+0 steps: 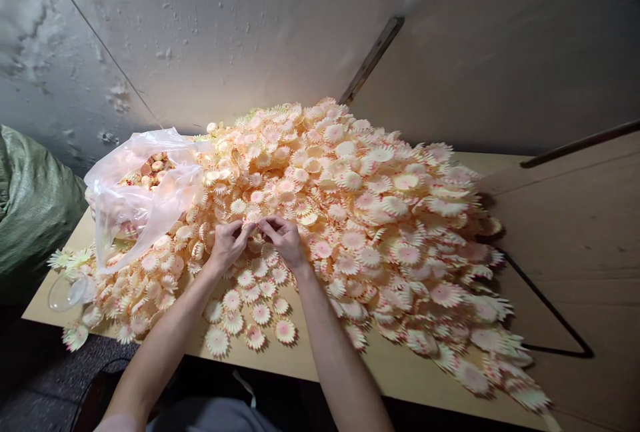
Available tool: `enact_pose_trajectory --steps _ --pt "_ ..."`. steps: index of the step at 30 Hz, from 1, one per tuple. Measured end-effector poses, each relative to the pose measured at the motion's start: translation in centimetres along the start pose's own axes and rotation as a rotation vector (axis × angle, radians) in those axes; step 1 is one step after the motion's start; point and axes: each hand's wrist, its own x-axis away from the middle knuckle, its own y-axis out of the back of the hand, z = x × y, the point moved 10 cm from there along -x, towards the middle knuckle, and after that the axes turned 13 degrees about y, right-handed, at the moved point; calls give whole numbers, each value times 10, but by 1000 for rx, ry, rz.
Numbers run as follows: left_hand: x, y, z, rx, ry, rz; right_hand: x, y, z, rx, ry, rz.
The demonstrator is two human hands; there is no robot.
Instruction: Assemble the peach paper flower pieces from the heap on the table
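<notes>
My left hand [231,243] and my right hand [283,237] meet over the middle of the table, thumbs and fingertips pinched close together. Whatever lies between the fingertips is small and pale, and it blends into the flowers behind it. Around both hands spreads a big heap of artificial flower heads [351,239], cream with pink centres and jagged petal edges. Below my hands, between the forearms, several loose flower heads [261,314] lie flat on the table [300,361].
An open, translucent plastic bag [143,212] holding small cream pieces [156,169] stands at the left. Near the left table edge lies a clear round plastic container [69,292]. A green sack [37,212] is beside the table; cardboard [575,252] borders the right side. A wall [240,39] rises behind.
</notes>
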Motion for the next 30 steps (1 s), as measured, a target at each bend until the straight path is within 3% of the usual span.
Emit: enact_pose_trajectory --steps 9,15,30 --pt "-3 4 -1 33 -82 -39 0 2 -3 36 -9 2" --pt "-3 5 8 102 -9 -36 -1 1 0 39 1 1" --pt "3 11 -4 35 -1 -77 1 -10 7 81 39 145"
